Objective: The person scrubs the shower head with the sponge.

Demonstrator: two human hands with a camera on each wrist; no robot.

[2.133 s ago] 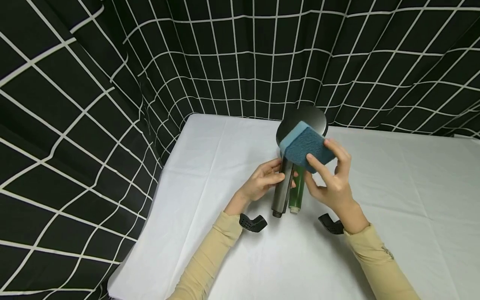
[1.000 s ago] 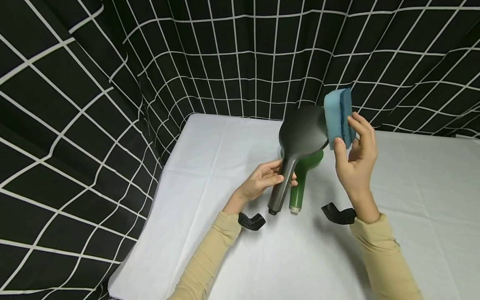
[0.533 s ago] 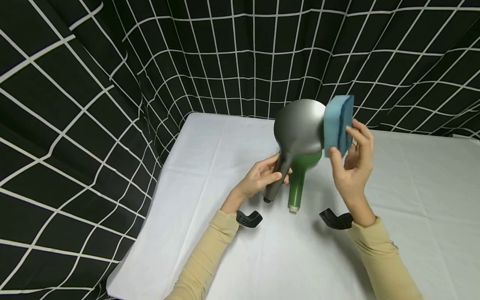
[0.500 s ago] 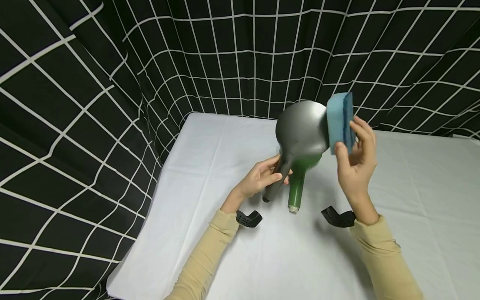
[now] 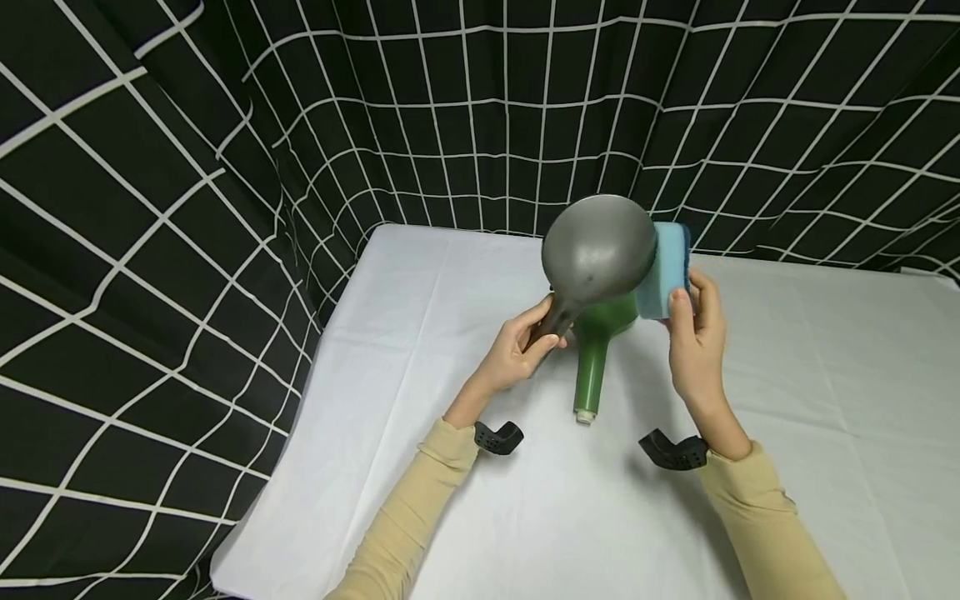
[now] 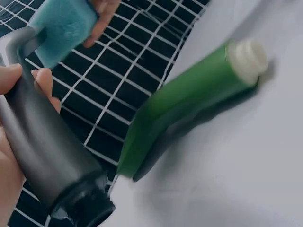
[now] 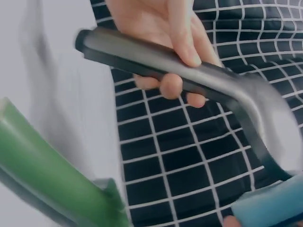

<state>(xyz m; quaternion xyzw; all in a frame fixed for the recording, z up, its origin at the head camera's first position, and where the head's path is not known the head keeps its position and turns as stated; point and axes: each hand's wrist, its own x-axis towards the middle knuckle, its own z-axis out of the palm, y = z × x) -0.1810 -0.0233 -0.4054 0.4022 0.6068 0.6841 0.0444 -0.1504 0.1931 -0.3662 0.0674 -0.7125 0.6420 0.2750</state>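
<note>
My left hand (image 5: 510, 352) grips the handle of a dark grey hand shower head (image 5: 598, 254), its broad round back tilted up above the table. In my right hand (image 5: 697, 354) is a light blue sponge (image 5: 666, 271) with a darker scouring side, pinched between thumb and fingers, its pale side right at the shower head's right rim. Beneath them lies a green shower head (image 5: 591, 367) with a white threaded end, partly hidden by the grey one. The left wrist view shows the grey handle (image 6: 47, 146) close up; only the sponge's corner (image 7: 270, 203) shows in the right wrist view.
A white cloth covers the table (image 5: 450, 283), whose left edge drops off beside the left forearm. Black curtains (image 5: 480, 108) with a white grid hang behind and to the left. Each wrist carries a black mount (image 5: 498, 438).
The sponge first lay across the shower head's front, then moved to its right rim, and now sits lower there. My left hand has tilted the grey shower head, its handle end moving up and left.
</note>
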